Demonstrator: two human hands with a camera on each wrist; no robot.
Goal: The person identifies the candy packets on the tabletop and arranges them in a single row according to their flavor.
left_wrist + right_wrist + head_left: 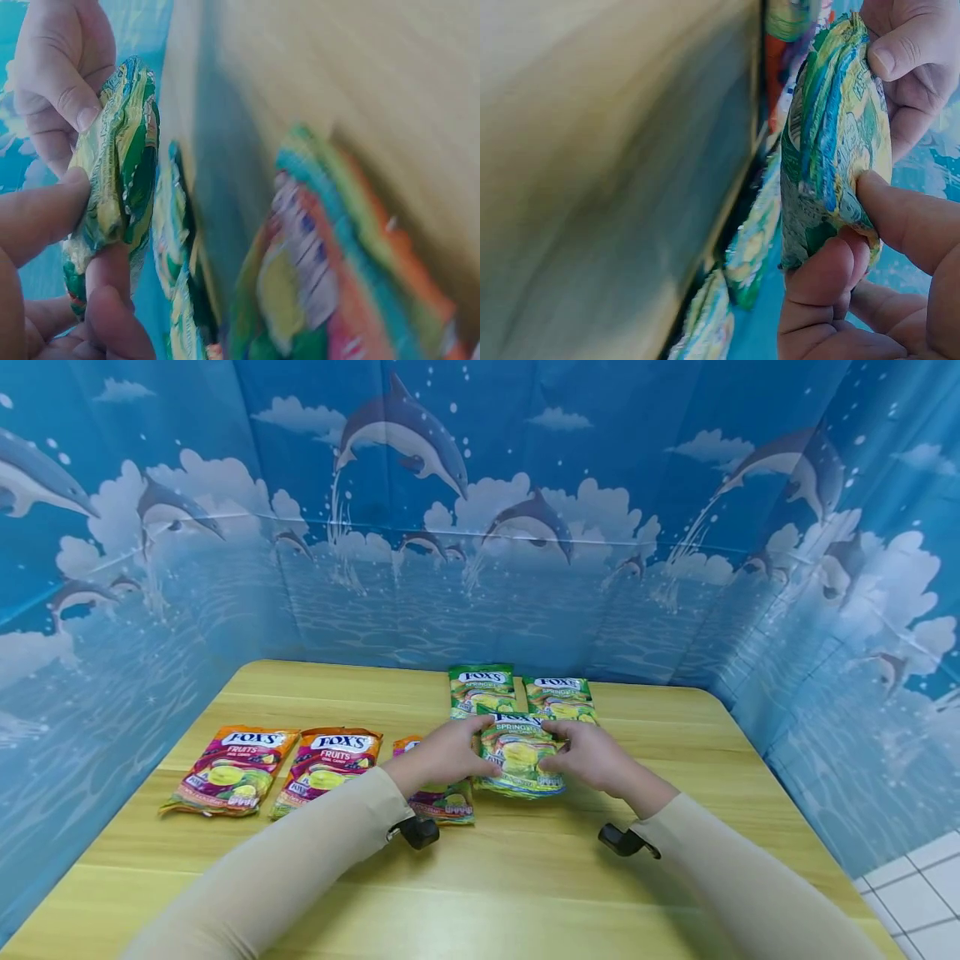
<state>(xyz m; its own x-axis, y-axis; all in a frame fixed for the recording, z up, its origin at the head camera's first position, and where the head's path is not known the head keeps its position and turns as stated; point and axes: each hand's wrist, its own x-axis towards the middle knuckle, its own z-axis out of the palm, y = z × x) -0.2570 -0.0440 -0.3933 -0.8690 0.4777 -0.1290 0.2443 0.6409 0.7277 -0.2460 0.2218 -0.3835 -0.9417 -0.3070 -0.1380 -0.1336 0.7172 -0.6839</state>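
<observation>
Between both hands, a green bag of Fox's Spring Tea candy (519, 755) is held up off the table, its printed front toward me. My left hand (446, 752) pinches its left side with the thumb in front. On the opposite side, my right hand (588, 758) grips the bag the same way. In both wrist views the bag (120, 157) is seen edge-on, with thumbs on one face and fingers behind. Two more green candy bags, one at the back left (482, 687) and one at the back right (558, 697), lie behind it, partly covered.
Toward the left lie three orange-and-purple Fox's Fruits bags: the far left one (232, 770), the middle one (330, 764) and a third (450, 803) partly hidden under my left hand. The wooden table (525, 885) meets a dolphin-print curtain (480, 602) at the back and sides.
</observation>
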